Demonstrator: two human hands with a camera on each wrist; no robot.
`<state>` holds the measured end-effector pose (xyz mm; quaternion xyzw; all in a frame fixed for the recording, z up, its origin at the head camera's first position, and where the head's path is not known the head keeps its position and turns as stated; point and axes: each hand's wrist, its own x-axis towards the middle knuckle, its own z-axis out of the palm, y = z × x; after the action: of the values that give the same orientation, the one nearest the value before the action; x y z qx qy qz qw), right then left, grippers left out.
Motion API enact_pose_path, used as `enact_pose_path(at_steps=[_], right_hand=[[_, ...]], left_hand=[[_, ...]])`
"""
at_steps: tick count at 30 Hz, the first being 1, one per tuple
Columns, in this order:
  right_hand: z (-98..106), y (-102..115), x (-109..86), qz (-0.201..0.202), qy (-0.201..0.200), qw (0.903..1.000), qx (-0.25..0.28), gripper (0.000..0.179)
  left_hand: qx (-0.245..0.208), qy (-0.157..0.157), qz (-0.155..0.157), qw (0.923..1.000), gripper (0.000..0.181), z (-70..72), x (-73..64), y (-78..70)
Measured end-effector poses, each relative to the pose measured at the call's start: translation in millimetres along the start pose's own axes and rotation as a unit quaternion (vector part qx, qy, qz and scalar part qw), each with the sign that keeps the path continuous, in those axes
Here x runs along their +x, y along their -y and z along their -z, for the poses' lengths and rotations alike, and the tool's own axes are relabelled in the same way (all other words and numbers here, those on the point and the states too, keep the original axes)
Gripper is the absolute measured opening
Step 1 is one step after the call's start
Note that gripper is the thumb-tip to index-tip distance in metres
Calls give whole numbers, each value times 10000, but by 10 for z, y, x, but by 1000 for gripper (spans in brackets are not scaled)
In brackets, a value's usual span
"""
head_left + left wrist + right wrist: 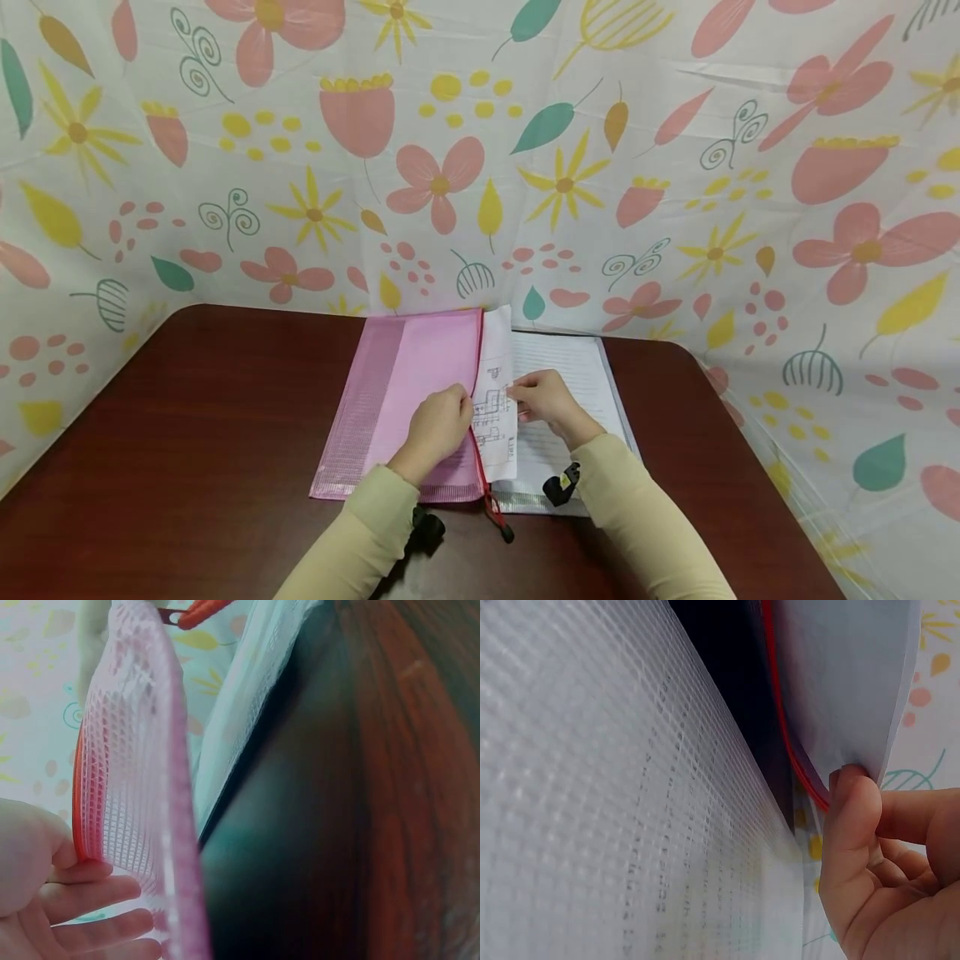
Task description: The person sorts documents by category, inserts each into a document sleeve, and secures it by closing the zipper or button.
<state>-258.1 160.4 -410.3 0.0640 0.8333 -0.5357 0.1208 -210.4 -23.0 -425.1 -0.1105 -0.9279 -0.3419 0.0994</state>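
A pink mesh zipper pouch (386,392) with a red zip edge (78,787) lies at the middle of the table. My left hand (441,423) pinches that edge between thumb and forefinger, and the other fingers extend along the mesh in the left wrist view. Printed paper (497,350) with line drawings sticks out of the pouch's right side. My right hand (550,403) pinches the paper's outer edge; in the right wrist view thumb and fingertips close on the white sheet (840,682). How far the paper reaches inside is hidden.
A clear mesh pouch (581,367) holding lined or printed sheets lies partly under the pink one, to its right. A red zip pull (497,517) hangs near the front. The dark wooden table (187,450) meets a flower-patterned cloth (450,167) at the back.
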Motion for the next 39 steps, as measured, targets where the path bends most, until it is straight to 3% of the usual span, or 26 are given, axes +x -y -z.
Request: enact_pose_path(at_steps=[12,24,39], right_hand=[[-113,0,66,-156,4,9995,272,23],[-255,-32,77,-72,-484,9983,319,23],[-418,-12,103,44,-410,9973,605,21]], left_hand=[[-32,20,-184,9998,18,-13,6,4],[-145,-12,-167,9998,17,-13,0,-9],[-357,-128,-306,9988,14,6,5,1]])
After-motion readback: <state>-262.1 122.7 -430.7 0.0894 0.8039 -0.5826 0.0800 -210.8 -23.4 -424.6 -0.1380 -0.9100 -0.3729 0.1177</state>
